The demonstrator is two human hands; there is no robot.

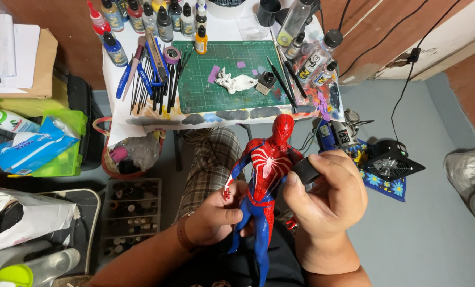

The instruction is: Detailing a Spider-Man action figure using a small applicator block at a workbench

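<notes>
Your left hand (216,215) clamped round figure (264,175) at hips, legs hanging below fist. Figure upright over your lap, head toward green mat (216,95) on table. Your right hand (328,194) closed on black piece (305,171), touching figure's shoulder.

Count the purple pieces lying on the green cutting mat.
3: a larger purple piece left of the white figure parts, a small one nearer the mat's top edge, another small one beside the black-capped jar. Others may be hidden.
</notes>
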